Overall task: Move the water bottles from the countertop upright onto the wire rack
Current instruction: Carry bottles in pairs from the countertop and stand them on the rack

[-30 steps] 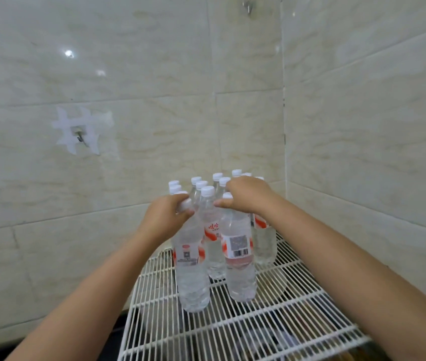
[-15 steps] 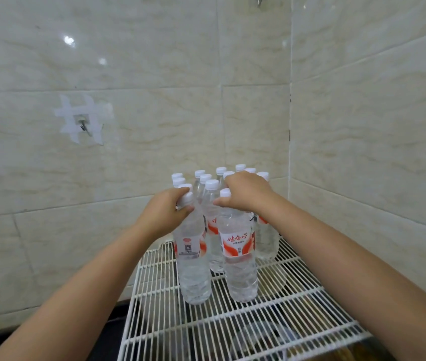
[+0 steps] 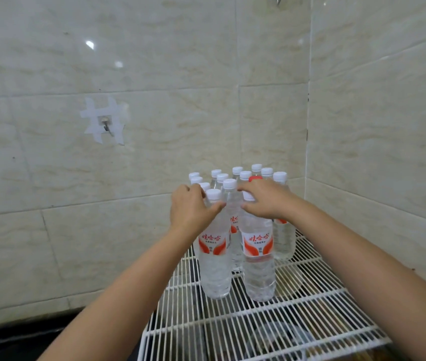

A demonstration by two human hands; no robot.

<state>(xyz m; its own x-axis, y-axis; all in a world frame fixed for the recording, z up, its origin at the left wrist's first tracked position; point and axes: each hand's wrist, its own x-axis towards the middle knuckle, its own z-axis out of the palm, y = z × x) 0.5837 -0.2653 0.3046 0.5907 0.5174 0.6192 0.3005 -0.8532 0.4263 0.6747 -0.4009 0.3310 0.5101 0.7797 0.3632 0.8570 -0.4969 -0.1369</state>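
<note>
Two clear water bottles with red-and-white labels stand upright at the front of a white wire rack [image 3: 235, 330]. My left hand [image 3: 192, 208] holds the neck of the front-left bottle [image 3: 215, 264], thumb just under its white cap. My right hand [image 3: 268, 201] covers the top of the front-right bottle [image 3: 259, 269], index finger and thumb round its cap. Both labels face me. Behind them several more capped bottles [image 3: 281, 230] stand upright in rows toward the corner, one with a red cap [image 3: 255, 178].
Tiled walls meet in a corner right behind the bottles and close in the rack's right side. A taped wall hook [image 3: 106, 122] sits on the left wall. Open rack wires lie in front of the two bottles. A dark countertop [image 3: 11, 342] shows at lower left.
Both front bottles have been turned on the rack, so their front labels now face me instead of the barcode sides. My hands stay at the bottle tops, fingers looser.
</note>
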